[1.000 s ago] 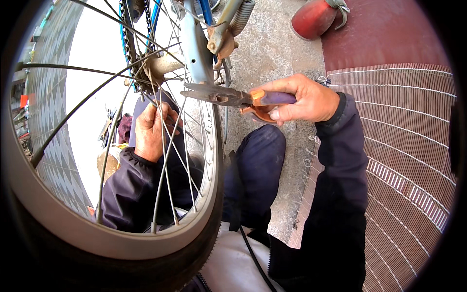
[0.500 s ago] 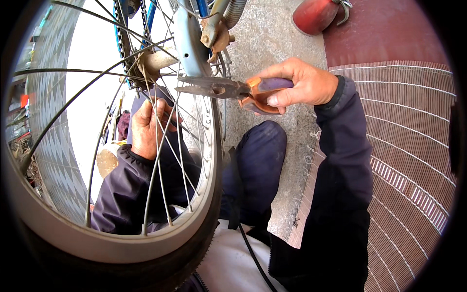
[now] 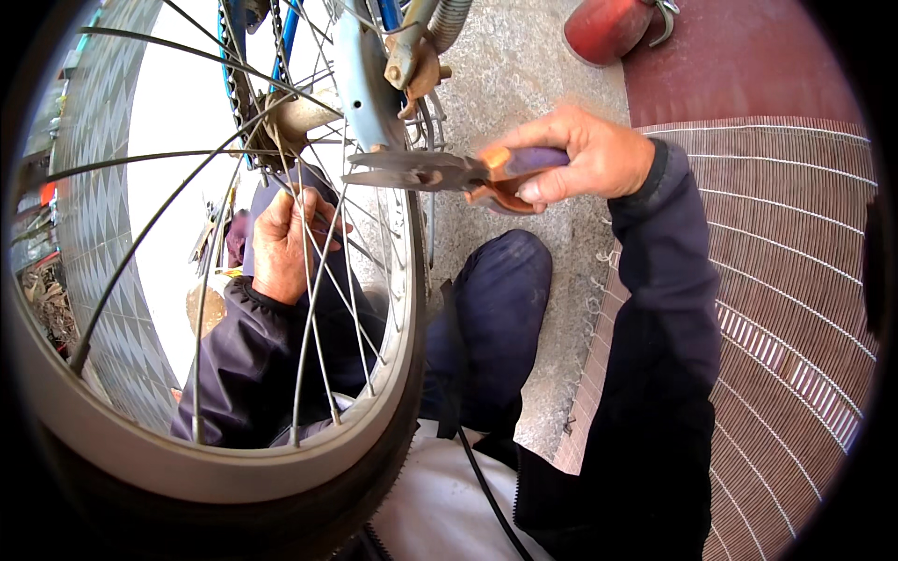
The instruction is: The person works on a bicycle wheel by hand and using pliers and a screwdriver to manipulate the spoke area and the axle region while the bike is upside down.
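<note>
A bicycle wheel with wire spokes and a pale rim (image 3: 234, 469) fills the left side. My right hand (image 3: 594, 159) grips pliers (image 3: 426, 171) with purple-orange handles, their long dark jaws lying level over the spokes near the rim. My left hand (image 3: 285, 243) is closed behind the spokes below the hub (image 3: 309, 117), holding something I cannot make out. Above the pliers are a grey-blue frame part (image 3: 360, 79) and a rusty bolted bracket (image 3: 421, 79). A chain (image 3: 229, 65) runs beside the hub.
A red vessel (image 3: 599, 33) stands top right on a maroon surface (image 3: 730, 65), beside a brown slatted mat (image 3: 786, 243). My bent knee (image 3: 505, 271) rests over speckled concrete (image 3: 514, 75). Patterned grey tiles (image 3: 108, 243) and small clutter lie at the far left.
Since a second ago my right hand and the pliers have risen slightly, with the jaws still over the spokes. My left hand stays at about the same place; the view has shifted a little.
</note>
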Available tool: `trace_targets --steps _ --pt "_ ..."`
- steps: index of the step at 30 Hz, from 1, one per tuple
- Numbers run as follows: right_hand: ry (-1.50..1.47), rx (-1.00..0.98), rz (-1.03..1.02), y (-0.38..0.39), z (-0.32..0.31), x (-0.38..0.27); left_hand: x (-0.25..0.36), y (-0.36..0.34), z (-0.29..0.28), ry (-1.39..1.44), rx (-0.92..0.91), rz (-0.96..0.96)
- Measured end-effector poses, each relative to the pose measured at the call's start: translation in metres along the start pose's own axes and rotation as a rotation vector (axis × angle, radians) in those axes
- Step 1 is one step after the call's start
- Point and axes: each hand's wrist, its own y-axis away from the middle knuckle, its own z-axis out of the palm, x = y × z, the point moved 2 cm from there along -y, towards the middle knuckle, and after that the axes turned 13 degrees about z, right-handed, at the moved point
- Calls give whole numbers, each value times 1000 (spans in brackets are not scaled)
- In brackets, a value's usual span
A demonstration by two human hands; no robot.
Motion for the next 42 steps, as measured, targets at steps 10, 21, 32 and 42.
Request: trace_targets --steps 10,21,32,42 --pt "-349 83 -210 -14 49 64 1 -5 6 -40 -4 4" --pt "-541 67 -270 -47 63 57 3 -2 3 -49 -15 5" --pt "-254 114 -120 -20 29 21 1 -2 0 -50 -50 31" --pt "-122 126 -96 -35 38 25 1 -1 0 -51 -31 21"
